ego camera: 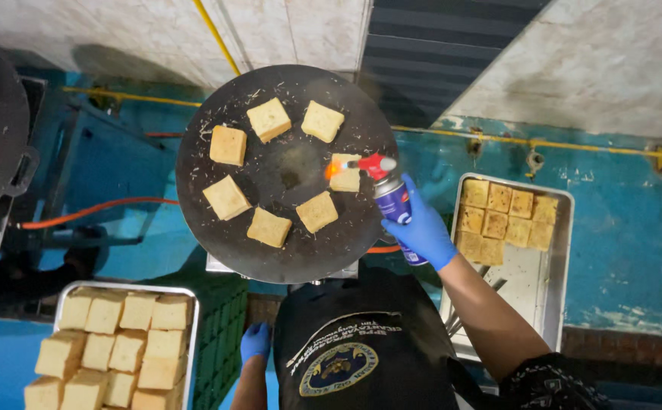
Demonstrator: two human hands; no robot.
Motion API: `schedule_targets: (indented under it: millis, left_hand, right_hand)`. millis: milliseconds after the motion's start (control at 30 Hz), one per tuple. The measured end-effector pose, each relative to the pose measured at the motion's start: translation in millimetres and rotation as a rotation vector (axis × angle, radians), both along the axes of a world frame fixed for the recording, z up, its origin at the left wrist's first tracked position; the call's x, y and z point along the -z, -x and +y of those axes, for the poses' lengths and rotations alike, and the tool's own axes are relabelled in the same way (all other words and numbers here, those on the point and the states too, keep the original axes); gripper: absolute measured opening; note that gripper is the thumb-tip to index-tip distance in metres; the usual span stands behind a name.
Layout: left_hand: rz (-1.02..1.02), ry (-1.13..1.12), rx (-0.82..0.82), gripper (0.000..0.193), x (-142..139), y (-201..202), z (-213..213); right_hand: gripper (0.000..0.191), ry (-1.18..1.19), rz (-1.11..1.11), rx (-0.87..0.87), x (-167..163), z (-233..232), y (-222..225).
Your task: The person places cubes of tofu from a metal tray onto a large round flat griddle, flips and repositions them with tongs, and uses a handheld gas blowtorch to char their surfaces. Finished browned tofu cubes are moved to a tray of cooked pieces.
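Blowtorch canister [393,203], blue with a red nozzle, is clamped in the right hand [424,230], blue-gloved, forearm reaching up from the lower right. Its flame touches a bread square [345,174] near the right edge of the round black griddle [194,163]. Six more squares lie in a ring on the griddle. Left hand [255,341], also gloved, hangs low beside the dark apron [361,349]; whether its fingers are closed cannot be told. Steel tray [557,250] of toasted squares stands right of the griddle; another tray [192,304] of pale cubes lower left. Walls blue and white
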State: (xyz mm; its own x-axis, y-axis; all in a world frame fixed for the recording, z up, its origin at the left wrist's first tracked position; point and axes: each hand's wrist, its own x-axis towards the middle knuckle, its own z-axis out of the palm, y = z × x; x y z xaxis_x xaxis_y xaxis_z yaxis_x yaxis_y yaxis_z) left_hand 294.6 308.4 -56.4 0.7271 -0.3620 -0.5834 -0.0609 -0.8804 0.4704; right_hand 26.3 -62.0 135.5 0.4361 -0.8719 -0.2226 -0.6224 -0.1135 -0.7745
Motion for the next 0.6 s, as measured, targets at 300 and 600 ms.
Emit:
schedule_targets:
  millis: [300,600]
  left_hand:
    - [0.009,-0.107,-0.135,0.045,6.7,31.8,37.6]
    - [-0.011,-0.092,-0.269,0.046,-14.0,31.1,15.2]
  right_hand:
    - [0.107,0.041,0.003,-0.090,-21.3,-9.7,7.9]
    - [0.108,0.024,0.035,-0.148,-25.1,-3.4,24.2]
